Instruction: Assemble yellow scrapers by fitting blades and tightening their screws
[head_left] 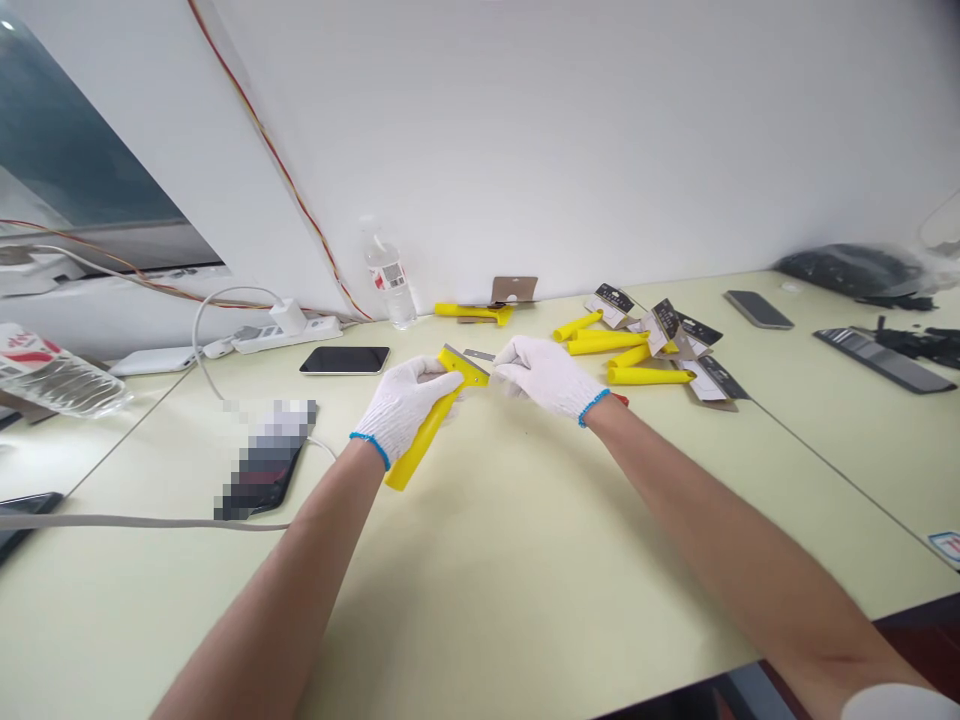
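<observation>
Both my hands wear white knit gloves. My left hand (405,405) is wrapped round the handle of a yellow scraper (427,425), which slants from lower left up to its head above the pale green table (525,560). My right hand (544,375) is closed in a pinch at the scraper's head, on a thin grey metal blade (478,356) that sticks out there. Past my right hand lies a heap of several more yellow scrapers (649,375) with grey and black card labels (701,370).
A black phone (345,360), a power strip (289,335) with charger and cables, and a plastic bottle (390,280) sit at the back. Another phone (262,470) lies left on a cable. One lone scraper (472,312) rests by the wall. Dark items and a phone (757,308) lie far right.
</observation>
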